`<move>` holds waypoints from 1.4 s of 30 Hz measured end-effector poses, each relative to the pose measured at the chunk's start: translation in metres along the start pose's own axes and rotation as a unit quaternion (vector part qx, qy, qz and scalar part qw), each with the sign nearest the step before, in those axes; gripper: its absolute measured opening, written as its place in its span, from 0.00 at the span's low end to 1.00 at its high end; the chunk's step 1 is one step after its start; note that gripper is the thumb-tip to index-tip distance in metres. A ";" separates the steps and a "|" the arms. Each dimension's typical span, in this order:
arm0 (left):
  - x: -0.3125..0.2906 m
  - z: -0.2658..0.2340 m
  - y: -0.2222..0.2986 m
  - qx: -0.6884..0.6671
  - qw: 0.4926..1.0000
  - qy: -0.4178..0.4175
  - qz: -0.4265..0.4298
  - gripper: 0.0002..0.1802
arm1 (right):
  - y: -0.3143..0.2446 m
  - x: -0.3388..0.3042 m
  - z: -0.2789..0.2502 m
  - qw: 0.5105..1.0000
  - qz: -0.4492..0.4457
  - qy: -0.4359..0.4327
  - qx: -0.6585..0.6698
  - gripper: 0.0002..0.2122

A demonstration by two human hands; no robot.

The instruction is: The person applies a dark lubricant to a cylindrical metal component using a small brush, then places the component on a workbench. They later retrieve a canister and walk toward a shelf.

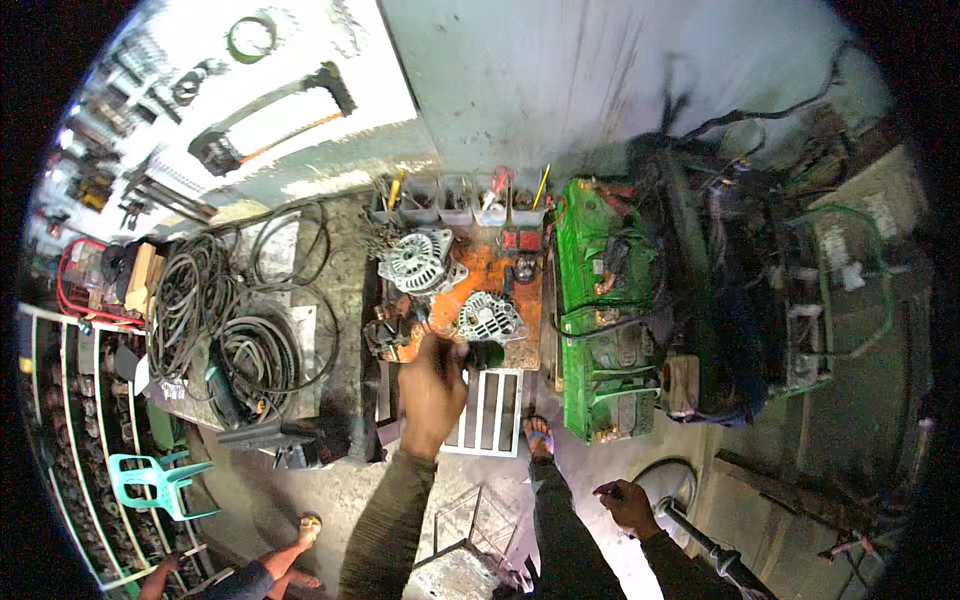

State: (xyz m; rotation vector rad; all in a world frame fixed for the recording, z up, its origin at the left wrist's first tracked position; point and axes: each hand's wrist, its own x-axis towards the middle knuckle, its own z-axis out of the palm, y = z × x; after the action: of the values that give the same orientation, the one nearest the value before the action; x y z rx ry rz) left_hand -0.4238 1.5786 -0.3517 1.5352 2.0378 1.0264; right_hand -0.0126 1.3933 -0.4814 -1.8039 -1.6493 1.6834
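My left hand (432, 400) reaches over the front edge of the orange work surface (480, 268), its fingers closed. A dark, rounded thing (485, 354) shows beside the fingers; its kind is unclear. Just beyond that hand lies a silver alternator housing (490, 317) with slotted vents. Farther back and to the left sits a larger silver alternator (420, 262). Small dark metal parts (390, 332) lie left of the hand. Lower right, away from the bench, my right hand (629, 507) hangs with curled fingers; whatever they may hold is hidden.
Plastic bins (455, 200) with tools line the bench's back. Coiled black cables (255, 350) and an angle grinder (228, 395) occupy the left table. A green metal case (600, 310) stands right. Below are a white slatted rack (487, 412), a stool (465, 570), and another person's leg (285, 560).
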 end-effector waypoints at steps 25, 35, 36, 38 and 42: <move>0.251 0.211 -0.132 0.241 0.965 -0.105 -0.021 0.17 | 0.058 -0.047 -0.059 0.955 0.283 0.033 0.079 0.07; 0.178 0.249 -0.113 0.106 0.937 -0.279 0.182 0.34 | -0.010 -0.027 -0.075 0.964 0.244 -0.030 0.097 0.11; 0.181 0.255 -0.118 0.118 0.933 -0.289 0.180 0.32 | -0.019 -0.024 -0.076 0.968 0.231 -0.038 0.089 0.11; 0.184 0.263 -0.131 0.117 0.930 -0.304 0.171 0.30 | -0.033 -0.022 -0.080 0.967 0.229 -0.024 0.110 0.11; 0.183 0.268 -0.146 0.102 0.951 -0.243 0.164 0.23 | -0.049 -0.027 -0.082 0.969 0.220 -0.011 0.114 0.10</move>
State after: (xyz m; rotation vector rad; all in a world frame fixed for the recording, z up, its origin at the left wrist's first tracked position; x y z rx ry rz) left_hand -0.3953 1.8166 -0.6142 2.0424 1.6117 0.4715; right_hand 0.0307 1.4336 -0.4016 -2.1457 -1.0515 1.9697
